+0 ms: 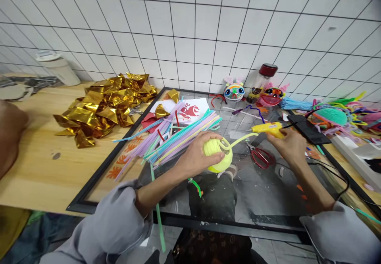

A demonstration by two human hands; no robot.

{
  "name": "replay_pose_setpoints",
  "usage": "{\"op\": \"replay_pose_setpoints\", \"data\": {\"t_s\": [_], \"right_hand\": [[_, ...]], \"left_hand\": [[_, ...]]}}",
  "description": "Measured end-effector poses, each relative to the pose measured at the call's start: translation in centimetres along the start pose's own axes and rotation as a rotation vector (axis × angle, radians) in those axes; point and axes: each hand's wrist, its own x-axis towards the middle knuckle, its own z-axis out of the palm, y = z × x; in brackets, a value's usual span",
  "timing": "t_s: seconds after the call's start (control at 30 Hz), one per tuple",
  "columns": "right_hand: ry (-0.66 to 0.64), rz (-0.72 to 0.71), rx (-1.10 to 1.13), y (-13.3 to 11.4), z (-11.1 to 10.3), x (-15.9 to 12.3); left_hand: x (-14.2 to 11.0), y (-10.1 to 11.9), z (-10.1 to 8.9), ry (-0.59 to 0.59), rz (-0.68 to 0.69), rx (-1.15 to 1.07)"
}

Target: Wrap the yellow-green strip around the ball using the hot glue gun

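Observation:
My left hand is closed around a yellow ball partly wrapped in yellow pipe cleaner. A loose end of the pipe cleaner sticks out to the right. In my right hand is a yellow hot glue gun, its nozzle pointing left toward that loose end; I cannot tell whether they touch. Red-handled scissors lie on the glass between my hands. Left of the ball spreads a pile of pastel pipe cleaners.
Gold foil pieces heap on the wooden table at left, near another person's arm. Two decorated animal-face balls and a red-lidded jar stand by the tiled wall. A phone and black cable lie at right.

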Motion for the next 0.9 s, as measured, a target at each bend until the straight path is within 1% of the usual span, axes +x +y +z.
{"op": "replay_pose_setpoints", "data": {"t_s": [0.03, 0.07, 0.1, 0.13, 0.17, 0.2, 0.23, 0.27, 0.3, 0.33, 0.37, 0.4, 0.5, 0.7, 0.9], "right_hand": [[0.096, 0.024, 0.058, 0.2, -0.3, 0.1], [0.260, 0.060, 0.183, 0.3, -0.7, 0.0], [0.360, 0.084, 0.243, 0.1, -1.1, -0.1], [0.433, 0.083, 0.288, -0.3, -1.6, -0.5], [0.509, -0.022, 0.410, -0.9, -2.3, -1.0], [0.601, -0.146, 0.479, -1.8, -3.0, -1.6], [0.680, -0.289, 0.487, -2.7, -3.8, -2.4], [0.727, -0.432, 0.474, -3.8, -4.7, -3.2], [0.708, -0.567, 0.438, -4.8, -5.6, -4.0], [0.728, -0.674, 0.416, -5.7, -6.4, -4.7], [0.786, -0.756, 0.400, -6.4, -7.1, -5.3], [0.801, -0.822, 0.376, -6.9, -7.8, -5.7], [0.805, -0.883, 0.312, -7.3, -8.9, -6.3], [0.794, -0.967, 0.233, -7.0, -9.7, -6.6], [0.801, -0.968, 0.158, -7.1, -10.2, -7.0]], "left_hand": [[0.0, 0.1, 0.1, 0.008, 0.003, 0.011], [0.1, 0.1, 0.1, 0.016, 0.003, 0.022], [0.1, 0.2, 0.2, 0.022, 0.000, 0.033], [0.1, 0.3, 0.3, 0.026, -0.003, 0.043], [0.1, 0.4, 0.3, 0.028, -0.005, 0.050], [0.1, 0.5, 0.3, 0.026, -0.006, 0.056], [0.1, 0.5, 0.4, 0.024, -0.006, 0.059], [0.1, 0.5, 0.4, 0.023, -0.008, 0.062], [0.1, 0.5, 0.4, 0.027, -0.012, 0.065], [0.1, 0.5, 0.5, 0.035, -0.019, 0.070], [0.1, 0.4, 0.5, 0.042, -0.026, 0.078], [0.1, 0.4, 0.5, 0.047, -0.033, 0.086], [0.1, 0.3, 0.6, 0.042, -0.039, 0.086], [0.2, 0.5, 0.7, 0.028, -0.015, 0.057], [0.1, 0.6, 0.8, 0.035, -0.018, 0.058]]}}
